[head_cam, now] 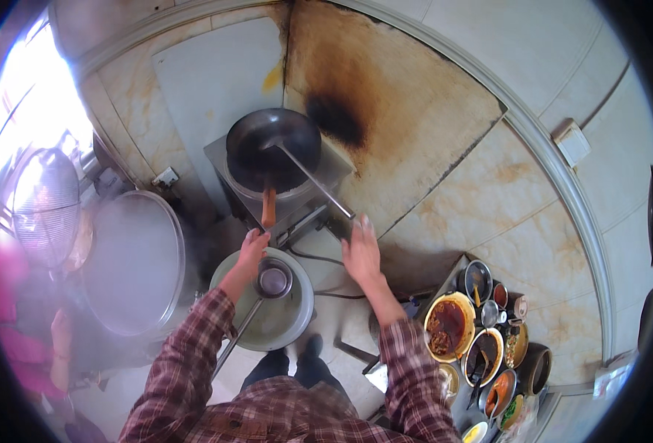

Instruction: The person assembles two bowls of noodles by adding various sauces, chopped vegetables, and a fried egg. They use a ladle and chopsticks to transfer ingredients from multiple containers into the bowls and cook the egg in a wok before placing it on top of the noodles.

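Note:
A dark wok (249,149) with a wooden handle (269,207) sits tilted on a metal stove (332,160). A long-handled metal wok spatula (315,180) rests in it, its shaft slanting over the rim towards me. My right hand (362,255) is beside the shaft's end, fingers stretched out and nothing visibly held. Just below the wooden handle's tip is my left hand (251,255), fingers curled; whether it grips anything cannot be told. Under my left forearm, a metal ladle (274,279) lies across a pale basin (304,310) of cloudy liquid.
Steam rises around a large round pan or lid (138,266) on the left, near a mesh strainer (46,205). Another person in pink (27,343) stands there. Several seasoning bowls, including red chilli oil (454,321), crowd the right-hand counter. Hoses (337,296) cross the floor.

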`<action>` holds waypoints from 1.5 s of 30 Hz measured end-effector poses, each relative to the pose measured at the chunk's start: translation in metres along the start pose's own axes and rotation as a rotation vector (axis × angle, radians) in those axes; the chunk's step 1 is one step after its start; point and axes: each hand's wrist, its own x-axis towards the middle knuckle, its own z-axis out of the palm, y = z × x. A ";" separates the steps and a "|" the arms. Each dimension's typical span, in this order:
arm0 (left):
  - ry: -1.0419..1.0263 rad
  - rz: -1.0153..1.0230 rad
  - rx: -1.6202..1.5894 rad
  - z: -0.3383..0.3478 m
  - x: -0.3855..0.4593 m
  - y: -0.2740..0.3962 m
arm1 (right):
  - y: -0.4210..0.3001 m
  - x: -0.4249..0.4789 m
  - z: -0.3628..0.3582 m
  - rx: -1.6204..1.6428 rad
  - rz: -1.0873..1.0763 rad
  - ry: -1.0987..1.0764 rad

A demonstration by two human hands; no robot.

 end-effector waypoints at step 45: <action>-0.341 -0.263 0.305 0.035 -0.129 -0.073 | 0.133 -0.273 -0.137 0.951 1.326 0.475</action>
